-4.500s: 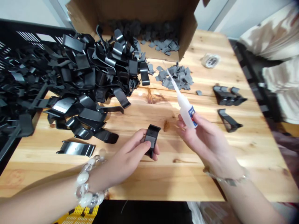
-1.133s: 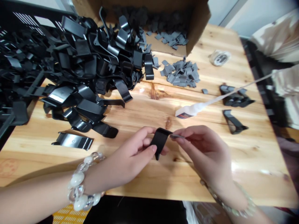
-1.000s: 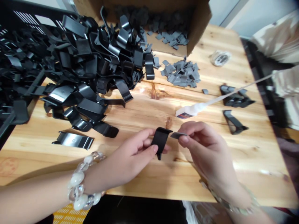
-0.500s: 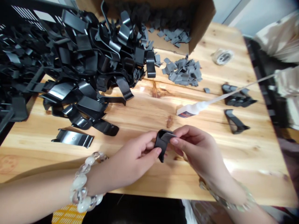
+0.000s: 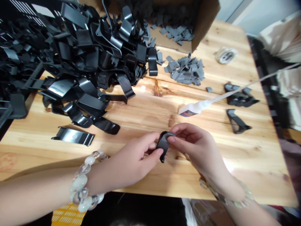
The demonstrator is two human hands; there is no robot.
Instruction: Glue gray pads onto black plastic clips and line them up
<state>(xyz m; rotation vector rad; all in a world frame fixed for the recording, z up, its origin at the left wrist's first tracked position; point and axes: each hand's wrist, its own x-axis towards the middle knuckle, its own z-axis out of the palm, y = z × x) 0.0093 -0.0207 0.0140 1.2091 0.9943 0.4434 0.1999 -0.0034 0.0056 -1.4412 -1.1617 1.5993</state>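
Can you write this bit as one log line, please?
left hand: holds black part | right hand: pinches grey pad against black part | bottle: on table

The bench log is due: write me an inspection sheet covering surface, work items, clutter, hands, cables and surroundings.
Surface: knotty wooden tabletop, glossy in patches.
Work items: curved black clip with a gray pad at its upper part; long-nozzled white squeeze bottle on the table.
Clutter: heaped black clips at left; small group of clips at right; pile of gray pads; apparent tape roll.
Hands: left hand grips the clip; right hand pinches the pad.
Cables: nothing seen.
Surroundings: cardboard box holding gray pads; black crate at left; cream fabric beyond the right edge.
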